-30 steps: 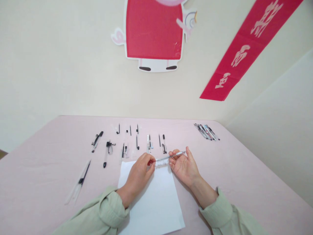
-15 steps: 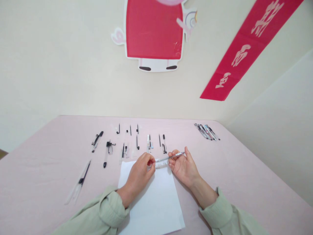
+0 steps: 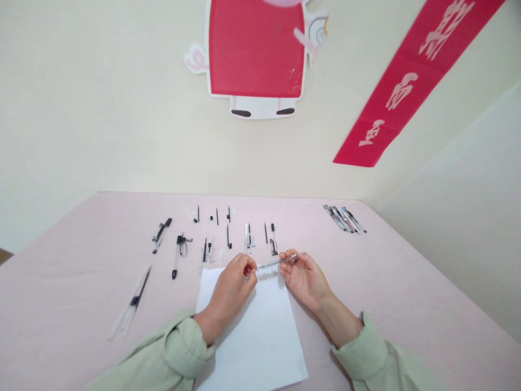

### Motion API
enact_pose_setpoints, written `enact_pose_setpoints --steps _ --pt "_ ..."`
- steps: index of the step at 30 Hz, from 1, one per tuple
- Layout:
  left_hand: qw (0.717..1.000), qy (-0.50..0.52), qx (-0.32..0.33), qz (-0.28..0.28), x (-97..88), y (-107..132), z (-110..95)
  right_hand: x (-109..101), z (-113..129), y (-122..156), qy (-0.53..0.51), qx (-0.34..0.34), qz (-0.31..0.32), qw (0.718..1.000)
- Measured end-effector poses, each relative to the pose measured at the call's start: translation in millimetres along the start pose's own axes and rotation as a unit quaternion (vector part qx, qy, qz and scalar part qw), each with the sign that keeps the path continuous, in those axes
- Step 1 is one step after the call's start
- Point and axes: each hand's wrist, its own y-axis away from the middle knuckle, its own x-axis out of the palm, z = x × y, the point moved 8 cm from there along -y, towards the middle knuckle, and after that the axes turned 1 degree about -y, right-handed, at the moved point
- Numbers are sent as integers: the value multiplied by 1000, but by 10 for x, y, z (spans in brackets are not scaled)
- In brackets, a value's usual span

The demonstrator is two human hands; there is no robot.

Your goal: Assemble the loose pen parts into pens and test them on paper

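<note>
Both of my hands hold one clear pen (image 3: 273, 264) level above the far edge of a white sheet of paper (image 3: 252, 336). My left hand (image 3: 234, 285) pinches the pen's left end with closed fingers. My right hand (image 3: 303, 277) grips the right part of the barrel, its fingers curled round it. A small pale shadow or smudge lies on the paper just under the pen.
Several taken-apart pen parts (image 3: 228, 236) lie in rows on the pink table (image 3: 81, 282) beyond the paper. Black and clear pens (image 3: 136, 296) lie at the left. A bundle of whole pens (image 3: 344, 219) sits at the far right. A wall with red decorations stands behind.
My right hand's fingers have curled further over the pen's right end, covering more of it. The pen and my left hand have hardly moved.
</note>
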Motion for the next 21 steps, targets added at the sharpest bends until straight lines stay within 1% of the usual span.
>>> enact_pose_setpoints --steps 5,10,15,18,21 --pt "1000 -13 -11 -3 -10 -5 12 -21 1 -3 -7 0 -5 1000" --pt "1000 -22 8 -5 5 1 7 -19 -3 -2 -11 2 -5 1000" --pt "1000 -24 13 -10 6 6 7 -18 -21 -2 -8 8 -4 1000" --pt "1000 -21 14 -13 -6 8 4 -32 -41 -1 7 7 -10 1000" --pt "999 -25 14 -17 -18 10 6 -36 -47 6 57 -9 -20 998"
